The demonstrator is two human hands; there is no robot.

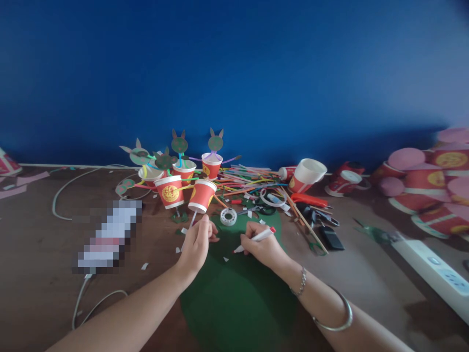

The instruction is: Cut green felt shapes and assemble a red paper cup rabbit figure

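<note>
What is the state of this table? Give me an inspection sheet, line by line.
Surface: brown table, with a green sheet under both hands.
Job's things: white marker with a red cap, its tip down on the green sheet.
Clutter: red paper cups with green eared figures, coloured straws, tape roll, paper scraps, and a tipped cup.
Hands: right hand grips the marker; left hand lies curled at the sheet's edge, grip unclear.
Cables: white cable at left; power strip at right.
Surroundings: blue wall; no other person seen.
</note>
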